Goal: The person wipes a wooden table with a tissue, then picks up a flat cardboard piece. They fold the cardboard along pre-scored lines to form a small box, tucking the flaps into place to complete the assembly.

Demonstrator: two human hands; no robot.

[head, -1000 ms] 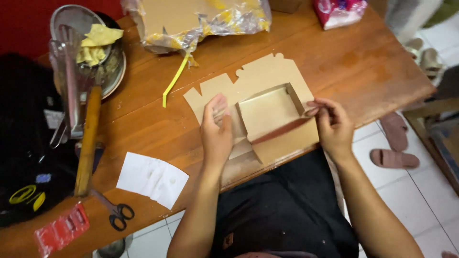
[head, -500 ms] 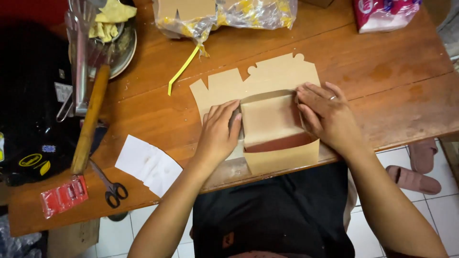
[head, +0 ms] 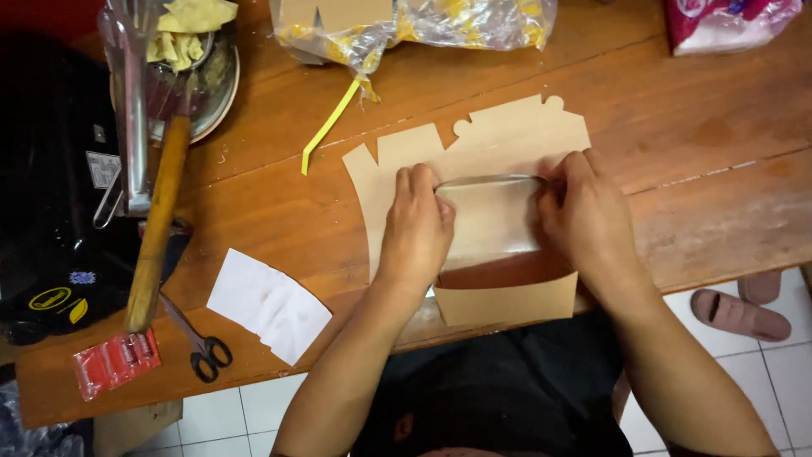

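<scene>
Holding: both hands press on a flat brown cardboard box cut-out (head: 474,169) in the middle of things.
Table: the big brown wooden table (head: 694,127) lies under the cut-out.
Cut-out: it lies flat on the table, and its near flap hangs a bit over the table's near edge.
Bag: a clear plastic bag with yellow bits (head: 423,25) sits behind the cut-out, well apart.
Pink pack: a pink and white plastic pack (head: 727,21) is far behind and right of the cut-out.
Left hand: the left hand (head: 416,224) lies on the left part of the cut-out, fingers bent over a folded panel and gripping its edge.
Right hand: the right hand (head: 588,216) grips the right end of the same fold, fingers curled.
White paper: a white paper sheet (head: 269,305) lies left of the cut-out, near.
Stick: a long wooden handle (head: 156,228) lies further left.
Scissors: black-handled scissors (head: 199,343) lie left of the cut-out, just beside the paper.
Strip: a thin yellow plastic strip (head: 330,123) lies behind and left of the cut-out.
</scene>
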